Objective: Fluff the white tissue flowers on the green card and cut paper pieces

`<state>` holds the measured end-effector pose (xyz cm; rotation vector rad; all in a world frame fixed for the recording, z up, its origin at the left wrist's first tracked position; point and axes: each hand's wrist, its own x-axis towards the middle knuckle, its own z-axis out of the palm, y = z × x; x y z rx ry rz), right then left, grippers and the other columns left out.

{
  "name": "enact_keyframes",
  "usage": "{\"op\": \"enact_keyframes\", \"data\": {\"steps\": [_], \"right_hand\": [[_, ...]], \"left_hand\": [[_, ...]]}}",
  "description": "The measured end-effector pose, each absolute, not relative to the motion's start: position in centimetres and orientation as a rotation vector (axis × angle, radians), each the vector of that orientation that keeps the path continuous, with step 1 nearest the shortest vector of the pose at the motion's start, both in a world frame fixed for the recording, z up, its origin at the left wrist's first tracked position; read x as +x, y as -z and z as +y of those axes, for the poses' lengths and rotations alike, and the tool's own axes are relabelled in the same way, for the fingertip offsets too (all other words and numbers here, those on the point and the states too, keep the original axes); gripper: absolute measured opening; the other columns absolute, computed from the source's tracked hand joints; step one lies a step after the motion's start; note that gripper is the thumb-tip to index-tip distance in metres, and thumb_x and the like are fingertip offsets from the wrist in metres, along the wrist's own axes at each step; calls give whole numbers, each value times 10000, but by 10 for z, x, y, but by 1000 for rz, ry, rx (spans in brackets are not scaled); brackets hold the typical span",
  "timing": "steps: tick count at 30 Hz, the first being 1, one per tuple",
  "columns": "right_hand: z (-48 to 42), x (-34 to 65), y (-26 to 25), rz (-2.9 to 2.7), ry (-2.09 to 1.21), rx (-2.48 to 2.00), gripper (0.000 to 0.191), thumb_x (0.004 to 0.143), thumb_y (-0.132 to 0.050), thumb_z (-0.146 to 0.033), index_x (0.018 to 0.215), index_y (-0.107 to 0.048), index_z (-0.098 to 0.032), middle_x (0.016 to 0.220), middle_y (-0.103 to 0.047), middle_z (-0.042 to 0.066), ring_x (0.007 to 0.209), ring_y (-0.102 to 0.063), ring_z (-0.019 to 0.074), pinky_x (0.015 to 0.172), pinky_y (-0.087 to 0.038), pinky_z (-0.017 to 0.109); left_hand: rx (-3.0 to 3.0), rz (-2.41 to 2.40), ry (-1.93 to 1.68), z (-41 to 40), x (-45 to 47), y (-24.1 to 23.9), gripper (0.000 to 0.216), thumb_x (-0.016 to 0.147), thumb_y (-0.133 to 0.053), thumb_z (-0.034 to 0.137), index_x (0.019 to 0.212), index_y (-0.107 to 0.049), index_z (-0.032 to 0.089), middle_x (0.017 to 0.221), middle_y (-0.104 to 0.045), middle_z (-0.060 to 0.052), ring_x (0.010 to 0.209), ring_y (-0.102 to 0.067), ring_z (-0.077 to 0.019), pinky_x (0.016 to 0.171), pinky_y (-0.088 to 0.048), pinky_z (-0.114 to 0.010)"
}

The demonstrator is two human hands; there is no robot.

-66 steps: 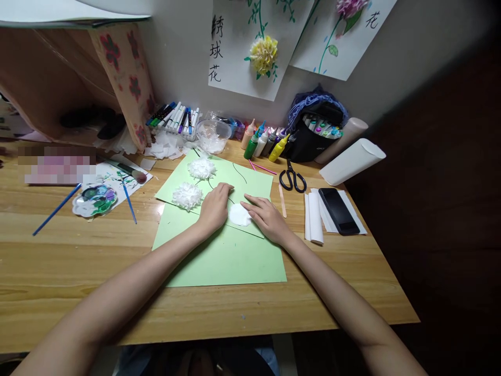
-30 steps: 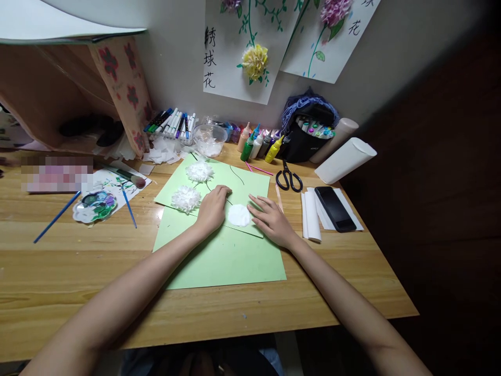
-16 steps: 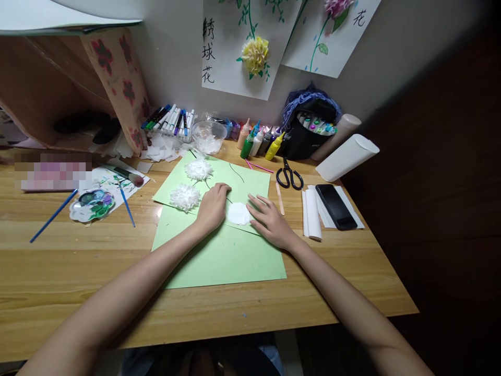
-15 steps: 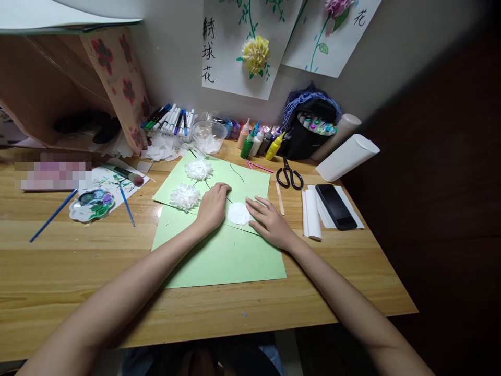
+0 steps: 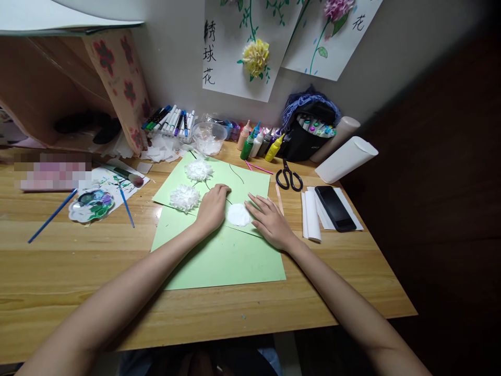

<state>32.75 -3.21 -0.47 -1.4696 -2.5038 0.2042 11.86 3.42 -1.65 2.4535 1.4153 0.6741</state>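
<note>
A round white piece of thin paper lies flat on the upper green sheet. My right hand is open just right of it, fingers spread and the fingertips at the circle's right edge. On the circle's other side, my left hand rests on the green paper with its fingers curled in; whatever may be inside them is hidden. Two fluffy white paper flowers, an upper one and a lower one, sit left of that hand beside thin dark drawn lines. Beneath lies a second green sheet.
Black scissors, a wooden stick and a phone lie to the right. Paint bottles, a clear bowl and markers line the back. A paint palette and brushes are at left.
My right hand has slid slightly to the right, so its fingers cover less of the white circle's edge. My left hand stays in place.
</note>
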Motion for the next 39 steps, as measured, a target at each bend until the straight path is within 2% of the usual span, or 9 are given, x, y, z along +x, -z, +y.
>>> {"op": "enact_keyframes", "data": {"steps": [2,7,13,16,20,24,27,31,39], "right_hand": [[-30,327,4,-2513,-238,-1466,531,965,-264,-485,1449,-302,-269,1543,-230,19,1394,-214,267,1122,-227,528],[-25,324,1,-2521,-199,-1417,454,977,-258,-445,1383,-420,-321,1474,-385,-18,1389,-227,260,1136,-151,560],[-21,321,4,-2538,-197,-1396,558,945,-248,-545,1424,-356,-280,1556,-186,37,1405,-184,278,1125,-176,560],[-20,319,4,-2572,-194,-1384,537,954,-233,-527,1415,-370,-289,1539,-245,17,1409,-170,267,1134,-144,560],[-22,315,2,-2592,-204,-1356,552,951,-233,-535,1428,-344,-280,1548,-215,23,1402,-191,269,1132,-153,555],[-24,308,1,-2606,-207,-1341,508,962,-263,-489,1405,-389,-275,1503,-334,14,1394,-209,265,1136,-145,561],[-25,304,2,-2610,-147,-1319,549,951,-276,-512,1421,-365,-242,1516,-303,55,1387,-225,274,1138,-134,566],[-24,300,1,-2643,-187,-1344,532,939,-315,-526,1412,-376,-289,1518,-299,38,1388,-220,292,1118,-193,574],[-26,297,1,-2641,-76,-1256,515,954,-310,-482,1388,-422,-226,1507,-324,51,1381,-231,274,1144,-156,538]], "left_hand": [[2448,1412,-683,34,119,17,340,893,-320,76,1179,-489,148,1193,-536,-114,1035,-532,-238,831,-437,-367],[2439,1401,-710,33,118,16,338,890,-321,70,1170,-491,154,1182,-540,-109,1030,-533,-229,832,-441,-364],[2443,1405,-699,32,119,15,337,883,-335,62,1169,-485,159,1193,-538,-103,1043,-528,-224,848,-439,-356],[2440,1404,-694,31,119,16,338,880,-340,60,1168,-483,164,1196,-536,-99,1045,-529,-223,854,-438,-357],[2429,1392,-690,31,119,16,334,874,-360,67,1168,-482,169,1201,-533,-100,1062,-527,-227,862,-437,-363],[2417,1388,-710,31,119,15,320,876,-362,77,1159,-484,165,1191,-538,-99,1054,-531,-225,863,-437,-362],[2410,1388,-707,31,118,15,321,869,-377,79,1159,-481,170,1194,-537,-98,1055,-529,-226,865,-435,-361],[2394,1384,-695,31,118,14,325,854,-413,89,1158,-478,184,1196,-534,-94,1060,-526,-225,871,-431,-358],[2400,1380,-701,31,118,14,308,865,-406,102,1157,-478,168,1188,-534,-99,1052,-525,-223,871,-429,-355]]}}
